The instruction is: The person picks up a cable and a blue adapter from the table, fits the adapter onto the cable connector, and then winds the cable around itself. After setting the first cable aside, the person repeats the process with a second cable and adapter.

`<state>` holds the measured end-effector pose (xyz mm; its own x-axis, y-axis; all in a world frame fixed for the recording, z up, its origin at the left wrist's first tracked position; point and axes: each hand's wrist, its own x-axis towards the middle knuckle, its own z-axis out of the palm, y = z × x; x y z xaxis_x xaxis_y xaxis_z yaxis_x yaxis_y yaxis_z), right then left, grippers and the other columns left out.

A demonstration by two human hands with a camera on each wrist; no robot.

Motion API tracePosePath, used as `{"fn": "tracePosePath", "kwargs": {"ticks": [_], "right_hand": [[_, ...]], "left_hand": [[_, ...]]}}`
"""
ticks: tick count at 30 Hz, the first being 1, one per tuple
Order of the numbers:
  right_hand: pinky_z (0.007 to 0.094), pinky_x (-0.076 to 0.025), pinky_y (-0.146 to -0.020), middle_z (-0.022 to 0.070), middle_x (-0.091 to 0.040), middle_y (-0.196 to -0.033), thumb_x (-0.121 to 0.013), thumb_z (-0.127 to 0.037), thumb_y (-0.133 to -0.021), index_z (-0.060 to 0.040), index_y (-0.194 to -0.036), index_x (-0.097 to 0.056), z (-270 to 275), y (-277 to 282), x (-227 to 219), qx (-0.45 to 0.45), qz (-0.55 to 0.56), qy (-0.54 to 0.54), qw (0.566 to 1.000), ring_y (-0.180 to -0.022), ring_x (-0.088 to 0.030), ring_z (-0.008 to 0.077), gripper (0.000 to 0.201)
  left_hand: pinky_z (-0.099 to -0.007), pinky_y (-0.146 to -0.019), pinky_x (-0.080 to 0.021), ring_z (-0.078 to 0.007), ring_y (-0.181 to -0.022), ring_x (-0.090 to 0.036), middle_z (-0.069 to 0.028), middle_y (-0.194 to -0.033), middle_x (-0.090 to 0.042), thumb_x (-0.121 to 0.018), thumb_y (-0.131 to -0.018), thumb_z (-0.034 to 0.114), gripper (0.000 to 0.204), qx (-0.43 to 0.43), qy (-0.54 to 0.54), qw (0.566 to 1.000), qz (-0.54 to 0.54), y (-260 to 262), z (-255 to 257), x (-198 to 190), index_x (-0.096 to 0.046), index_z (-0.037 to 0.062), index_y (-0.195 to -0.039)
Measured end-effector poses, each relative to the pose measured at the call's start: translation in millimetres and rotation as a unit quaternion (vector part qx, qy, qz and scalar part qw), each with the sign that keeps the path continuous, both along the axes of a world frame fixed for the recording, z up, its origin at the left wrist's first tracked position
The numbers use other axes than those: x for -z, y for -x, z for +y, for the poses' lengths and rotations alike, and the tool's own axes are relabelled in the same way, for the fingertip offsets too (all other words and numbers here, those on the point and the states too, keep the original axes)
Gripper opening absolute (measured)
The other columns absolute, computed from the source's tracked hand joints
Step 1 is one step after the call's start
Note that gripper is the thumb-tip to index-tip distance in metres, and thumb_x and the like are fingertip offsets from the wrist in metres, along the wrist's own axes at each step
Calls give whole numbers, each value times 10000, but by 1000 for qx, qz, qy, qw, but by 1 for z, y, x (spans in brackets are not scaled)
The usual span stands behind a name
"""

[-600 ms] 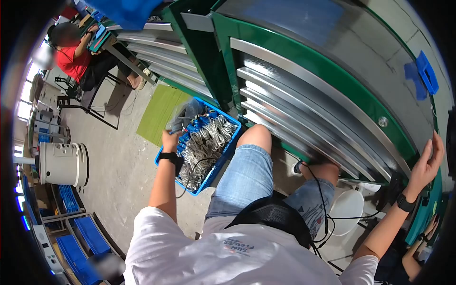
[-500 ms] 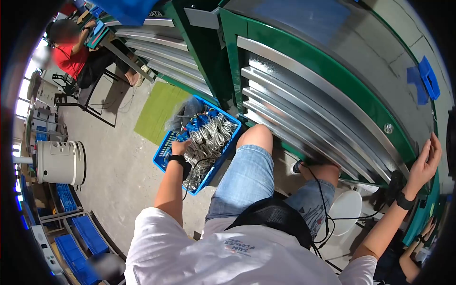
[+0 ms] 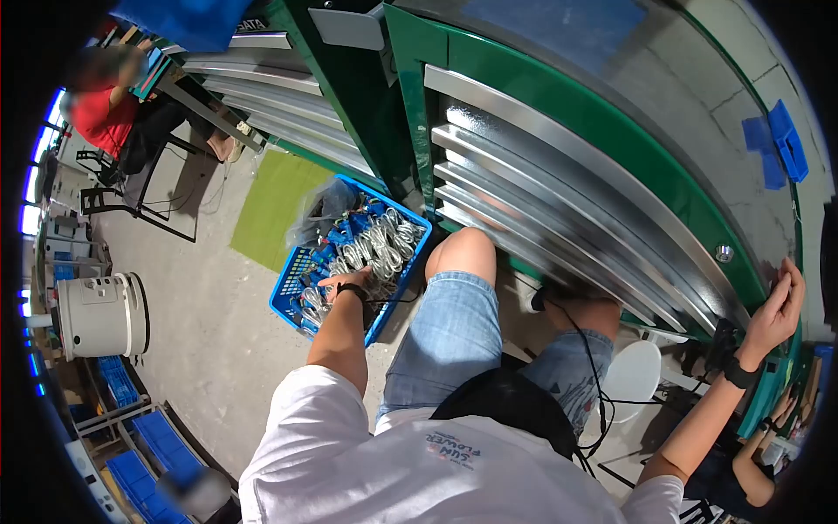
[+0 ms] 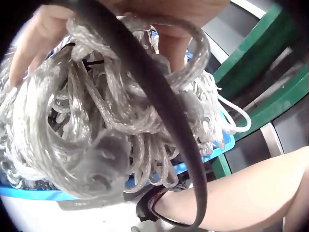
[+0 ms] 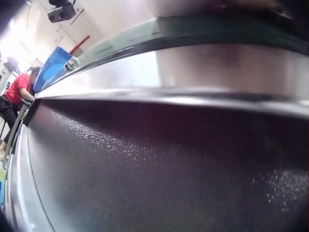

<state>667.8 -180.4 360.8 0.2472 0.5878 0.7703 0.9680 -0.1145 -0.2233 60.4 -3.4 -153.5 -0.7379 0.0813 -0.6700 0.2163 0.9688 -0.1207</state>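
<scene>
In the head view a blue plastic basket on the floor holds a heap of coiled silver cables with blue ends. My left hand is down in the heap at the basket's near side. The left wrist view has its fingers and thumb curled about a clear-jacketed cable coil, loops bulging out below the palm. My right hand rests at the bench's green edge, fingers together and relaxed, holding nothing. The right wrist view gives mostly the bench's metal front.
Crumpled clear plastic lies over the basket's far corner, beside a green mat. Green benches with metal slats stand ahead. A black cord hangs near my left wrist. A person in red sits far left.
My left hand has moved from the basket's far-left side and plastic, nearer and right into the cables. The basket appears further left as the view shifts. My right hand stays at the edge.
</scene>
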Motion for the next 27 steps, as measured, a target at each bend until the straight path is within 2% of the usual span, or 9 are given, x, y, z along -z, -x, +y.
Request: {"fn": "tracePosePath", "kwargs": {"ticks": [1, 2, 5, 6, 9, 16, 20, 23, 27], "right_hand": [[265, -488, -860, 85, -616, -1069, -422, -93, -988, 30, -1104, -590, 2, 3, 0, -2, -6, -13, 1000, -966, -603, 150, 238], [261, -489, -849, 90, -623, -1044, -425, -80, -984, 37, -1083, -597, 2, 4, 0, -2, -13, -25, 1000, -947, -608, 152, 230], [264, -492, -845, 89, -627, -1041, -430, -76, -982, 39, -1077, -601, 0, 2, 0, 4, -28, -20, 999, -943, -613, 154, 226], [267, -493, -846, 86, -626, -1036, -437, -69, -978, 41, -1069, -602, 0, 1, 0, -11, -30, -22, 999, -940, -611, 151, 218], [265, -493, -847, 82, -624, -1027, -439, -66, -977, 45, -1060, -602, 1, 1, 3, -10, -20, -25, 999, -931, -609, 146, 214], [255, -497, -819, 78, -635, -998, -451, -57, -971, 45, -1040, -613, 3, 5, 0, -17, -37, -32, 999, -908, -614, 133, 203], [256, -499, -813, 84, -638, -998, -454, -58, -969, 38, -1046, -618, 1, 1, 1, -16, -55, -21, 998, -910, -617, 139, 205], [254, -499, -810, 88, -640, -1006, -456, -57, -968, 35, -1053, -620, 2, -1, 0, -22, -67, -22, 997, -911, -620, 144, 206], [258, -500, -808, 91, -642, -1017, -458, -52, -966, 30, -1062, -622, 0, -5, 1, -21, -72, -18, 997, -910, -622, 147, 207]], "left_hand": [[-532, -1126, -98, -294, -1408, -167, -247, -1482, -222, -711, -593, 707, 1375, 21, -5, 999, -26, -11, 0, -40, 124, 25, -1447], [-470, -1049, -351, -355, -1266, -421, -252, -1381, -394, -891, -518, 453, 1457, -16, -93, 996, -7, -23, -8, -89, 175, 84, -1440], [-403, -1104, -268, -300, -1322, -357, -282, -1403, -347, -911, -521, 350, 1473, 5, -145, 989, -28, -7, -14, -54, 216, 15, -1409], [-343, -1072, -329, -310, -1265, -426, -273, -1367, -396, -929, -478, 225, 1479, 6, -151, 988, -8, -1, -12, -48, 203, 4, -1404], [-361, -1003, -411, -337, -1171, -506, -255, -1264, -490, -913, -474, 212, 1301, 32, -182, 983, 15, 8, -21, -45, -19, -17, -1392], [-353, -944, -435, -341, -1108, -549, -269, -1192, -531, -856, -555, 196, 917, 83, -260, 962, -5, 23, -43, -73, -325, -91, -1246], [-350, -865, -472, -310, -979, -591, -218, -1096, -587, -848, -537, 151, 795, 45, -327, 940, -93, 64, -52, -56, -413, -113, -1147], [-358, -834, -485, -297, -923, -600, -209, -1051, -598, -833, -533, 123, 742, 46, -355, 931, -69, 99, -60, -22, -436, -107, -1116], [-379, -730, -516, -257, -830, -622, -186, -1051, -601, -774, -577, 51, 651, -66, -474, 858, -185, 87, -81, -70, -447, -84, -1123]]}}
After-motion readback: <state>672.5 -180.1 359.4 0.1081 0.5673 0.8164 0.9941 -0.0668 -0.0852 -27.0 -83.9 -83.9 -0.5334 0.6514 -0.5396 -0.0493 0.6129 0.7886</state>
